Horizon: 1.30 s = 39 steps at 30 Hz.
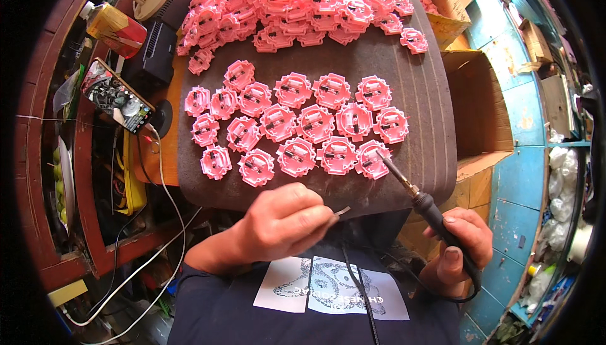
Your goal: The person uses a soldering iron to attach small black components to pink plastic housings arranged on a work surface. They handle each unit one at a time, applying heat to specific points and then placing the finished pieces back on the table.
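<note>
In my right hand (pixel 464 247) is a soldering iron (pixel 432 215), gripped by its dark handle. Its metal tip reaches up-left to the pink plastic part (pixel 371 163) at the near right end of the laid-out rows; whether they touch I cannot tell. My left hand (pixel 287 219) is closed in front of the board's near edge, pinching a thin pale strip (pixel 343 210) whose short end pokes out to the right. Several more pink parts (pixel 297 157), round with notched rims and small white and black pieces inside, lie in rows on the dark board (pixel 252 196).
A large heap of pink parts (pixel 297 4) covers the board's far end. Cardboard boxes (pixel 476 118) stand at the right, beside blue panels (pixel 517 174). On the left are a propped phone (pixel 117 95), a drink bottle (pixel 113 28) and a white cable (pixel 167 187).
</note>
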Available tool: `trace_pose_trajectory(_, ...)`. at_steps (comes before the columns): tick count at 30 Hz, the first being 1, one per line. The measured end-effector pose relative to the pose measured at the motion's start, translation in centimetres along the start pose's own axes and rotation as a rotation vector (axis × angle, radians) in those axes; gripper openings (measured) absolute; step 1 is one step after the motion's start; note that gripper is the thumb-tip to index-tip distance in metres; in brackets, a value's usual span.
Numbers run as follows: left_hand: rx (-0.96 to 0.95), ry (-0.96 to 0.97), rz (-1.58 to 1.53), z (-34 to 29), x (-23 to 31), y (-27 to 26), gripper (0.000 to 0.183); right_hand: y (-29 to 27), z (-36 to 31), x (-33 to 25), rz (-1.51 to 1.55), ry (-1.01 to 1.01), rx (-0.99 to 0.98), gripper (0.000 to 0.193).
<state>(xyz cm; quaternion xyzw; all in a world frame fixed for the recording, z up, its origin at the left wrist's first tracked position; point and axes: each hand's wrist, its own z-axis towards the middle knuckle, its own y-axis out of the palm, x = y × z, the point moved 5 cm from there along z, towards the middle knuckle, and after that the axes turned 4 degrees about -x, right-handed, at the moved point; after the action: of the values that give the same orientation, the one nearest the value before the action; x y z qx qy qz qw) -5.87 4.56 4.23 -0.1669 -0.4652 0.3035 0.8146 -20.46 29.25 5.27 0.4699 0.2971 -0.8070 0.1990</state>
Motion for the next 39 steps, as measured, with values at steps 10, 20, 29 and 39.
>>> trace_pose_trajectory(10, 0.042, 0.347, -0.158, -2.1, 5.0, 3.6, 0.028, 5.2, -4.3, -1.0, 0.19, -0.02, 0.086, 0.056)
trace_pose_trajectory(20, 0.111, 0.42, -0.164, -6.5, 7.9, 3.0, 0.03, 9.7, -7.8, -5.3, 0.218, -0.058, 0.009, 0.031)
trace_pose_trajectory(29, 0.113, 0.394, -0.119, -8.5, 8.1, 1.7, 0.031, 11.7, -9.3, -6.1, 0.238, 0.065, 0.021, 0.033)
trace_pose_trajectory(39, 0.045, 0.015, -0.374, -10.6, 3.8, -1.0, 0.019, 13.8, -6.1, -5.4, -0.099, -0.105, -0.031, 0.032)
